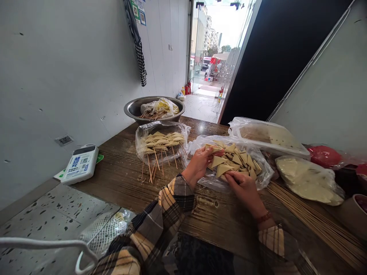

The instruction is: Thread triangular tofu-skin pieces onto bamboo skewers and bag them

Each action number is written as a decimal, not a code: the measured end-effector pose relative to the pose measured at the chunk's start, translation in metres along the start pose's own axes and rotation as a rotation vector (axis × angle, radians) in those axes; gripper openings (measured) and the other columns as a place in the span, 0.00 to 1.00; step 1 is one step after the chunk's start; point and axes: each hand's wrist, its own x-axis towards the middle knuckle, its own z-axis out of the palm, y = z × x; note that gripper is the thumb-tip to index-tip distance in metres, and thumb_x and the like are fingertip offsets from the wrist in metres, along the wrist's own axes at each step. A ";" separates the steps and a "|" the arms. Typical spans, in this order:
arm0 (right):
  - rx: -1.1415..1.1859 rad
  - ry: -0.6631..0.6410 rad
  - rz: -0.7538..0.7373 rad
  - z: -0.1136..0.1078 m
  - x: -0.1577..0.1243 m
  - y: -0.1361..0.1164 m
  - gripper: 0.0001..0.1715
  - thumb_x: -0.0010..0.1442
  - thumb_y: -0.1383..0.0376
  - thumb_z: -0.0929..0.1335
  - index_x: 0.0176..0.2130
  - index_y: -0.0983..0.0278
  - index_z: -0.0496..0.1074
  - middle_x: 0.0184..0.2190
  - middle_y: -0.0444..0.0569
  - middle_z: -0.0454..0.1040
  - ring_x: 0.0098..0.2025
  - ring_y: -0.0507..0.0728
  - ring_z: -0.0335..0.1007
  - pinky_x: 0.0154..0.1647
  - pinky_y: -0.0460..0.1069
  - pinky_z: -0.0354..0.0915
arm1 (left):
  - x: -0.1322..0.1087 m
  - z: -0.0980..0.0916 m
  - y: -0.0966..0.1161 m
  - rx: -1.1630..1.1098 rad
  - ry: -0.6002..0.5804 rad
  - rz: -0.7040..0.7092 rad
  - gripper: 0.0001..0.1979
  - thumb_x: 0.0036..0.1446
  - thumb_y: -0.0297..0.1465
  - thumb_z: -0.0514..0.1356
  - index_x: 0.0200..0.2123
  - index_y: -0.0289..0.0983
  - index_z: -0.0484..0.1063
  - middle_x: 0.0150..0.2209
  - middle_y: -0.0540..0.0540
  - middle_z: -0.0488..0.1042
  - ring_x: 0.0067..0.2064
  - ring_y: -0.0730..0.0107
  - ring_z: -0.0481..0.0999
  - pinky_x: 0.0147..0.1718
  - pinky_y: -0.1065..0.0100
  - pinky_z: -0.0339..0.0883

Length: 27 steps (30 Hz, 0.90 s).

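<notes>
A clear plastic bag (265, 168) lies spread out with a heap of beige triangular tofu slices (237, 158) in it. Over its left side, my left hand (200, 160) is closed with tofu slices between thumb and fingers; how many is unclear. My right hand (243, 187) pinches the lower edge of one triangular tofu slice (223, 169) at the front of the heap. To the left, skewered tofu slices (163, 141) rest in a second plastic bag (140, 143), their wooden sticks (155, 164) pointing towards me.
A metal basin (130, 110) with bagged skewers stands at the back. Long bare skewers (309, 217) lie at the right, near a bag of pale slices (309, 179) and a plastic-covered tray (266, 137). A white box device (82, 164) sits at the table's left edge.
</notes>
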 end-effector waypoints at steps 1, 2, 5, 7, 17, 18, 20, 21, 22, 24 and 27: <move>0.002 0.002 0.005 0.000 0.000 0.000 0.14 0.60 0.59 0.65 0.34 0.61 0.79 0.34 0.49 0.81 0.38 0.61 0.78 0.40 0.53 0.72 | 0.000 0.000 0.000 0.004 0.001 0.004 0.13 0.54 0.38 0.62 0.34 0.33 0.72 0.37 0.37 0.79 0.41 0.60 0.77 0.39 0.65 0.67; 0.003 0.003 0.010 0.001 0.000 0.000 0.14 0.61 0.59 0.65 0.35 0.61 0.79 0.35 0.49 0.81 0.38 0.61 0.78 0.40 0.53 0.72 | 0.000 0.000 -0.001 0.005 0.001 0.004 0.13 0.54 0.38 0.62 0.35 0.33 0.72 0.38 0.37 0.80 0.41 0.60 0.77 0.39 0.65 0.67; 0.003 0.001 0.015 0.001 -0.001 0.001 0.14 0.61 0.59 0.65 0.35 0.62 0.78 0.35 0.49 0.81 0.38 0.61 0.78 0.40 0.52 0.72 | 0.000 0.001 -0.001 0.005 0.006 -0.011 0.13 0.54 0.38 0.62 0.36 0.33 0.72 0.38 0.38 0.80 0.39 0.62 0.77 0.38 0.65 0.67; -0.001 -0.003 0.016 0.001 -0.001 0.002 0.14 0.61 0.59 0.65 0.35 0.62 0.78 0.35 0.49 0.81 0.38 0.61 0.78 0.40 0.52 0.71 | 0.000 0.002 -0.001 0.005 0.008 -0.016 0.13 0.54 0.38 0.62 0.37 0.33 0.72 0.38 0.38 0.79 0.39 0.62 0.77 0.38 0.65 0.67; -0.008 -0.005 0.018 0.002 0.000 0.001 0.15 0.61 0.59 0.64 0.34 0.62 0.78 0.35 0.49 0.81 0.38 0.60 0.77 0.38 0.51 0.71 | -0.001 0.007 -0.002 0.049 -0.033 0.010 0.16 0.53 0.39 0.63 0.36 0.32 0.76 0.36 0.39 0.79 0.37 0.63 0.76 0.37 0.66 0.67; -0.012 -0.001 0.017 0.002 0.000 0.002 0.15 0.61 0.59 0.64 0.34 0.63 0.78 0.34 0.49 0.81 0.37 0.60 0.77 0.38 0.51 0.71 | -0.001 0.007 -0.002 0.048 -0.033 0.007 0.16 0.52 0.40 0.63 0.36 0.31 0.76 0.36 0.39 0.79 0.37 0.64 0.76 0.37 0.66 0.67; -0.017 0.002 0.011 0.003 0.000 0.003 0.15 0.61 0.59 0.65 0.34 0.63 0.78 0.34 0.50 0.81 0.37 0.60 0.77 0.38 0.51 0.70 | -0.001 0.007 -0.003 0.050 -0.034 0.011 0.18 0.50 0.41 0.64 0.36 0.31 0.77 0.36 0.39 0.79 0.36 0.63 0.76 0.36 0.66 0.67; -0.018 0.003 0.008 0.003 0.000 0.003 0.15 0.61 0.59 0.64 0.34 0.63 0.78 0.35 0.50 0.81 0.37 0.60 0.77 0.37 0.51 0.70 | -0.001 0.008 -0.003 0.051 -0.036 0.017 0.19 0.49 0.42 0.65 0.36 0.30 0.77 0.36 0.38 0.79 0.36 0.63 0.76 0.36 0.66 0.67; -0.018 0.002 0.007 0.003 0.000 0.003 0.15 0.62 0.59 0.64 0.35 0.63 0.78 0.35 0.50 0.81 0.37 0.60 0.77 0.37 0.51 0.70 | -0.001 0.008 -0.003 0.052 -0.039 0.021 0.20 0.48 0.42 0.65 0.35 0.30 0.77 0.36 0.38 0.79 0.37 0.63 0.76 0.36 0.66 0.67; -0.014 -0.001 0.006 0.003 0.000 0.003 0.15 0.62 0.59 0.64 0.35 0.64 0.78 0.35 0.50 0.81 0.37 0.60 0.77 0.37 0.50 0.70 | -0.001 0.008 -0.003 0.043 -0.045 0.025 0.20 0.48 0.42 0.66 0.35 0.29 0.77 0.36 0.38 0.79 0.37 0.62 0.76 0.36 0.66 0.67; -0.016 0.007 0.009 0.003 0.000 0.002 0.15 0.62 0.59 0.64 0.35 0.64 0.78 0.35 0.50 0.81 0.37 0.59 0.77 0.37 0.50 0.69 | -0.002 0.010 -0.004 -0.002 -0.049 0.020 0.18 0.48 0.40 0.66 0.35 0.30 0.77 0.35 0.39 0.79 0.37 0.62 0.76 0.37 0.65 0.68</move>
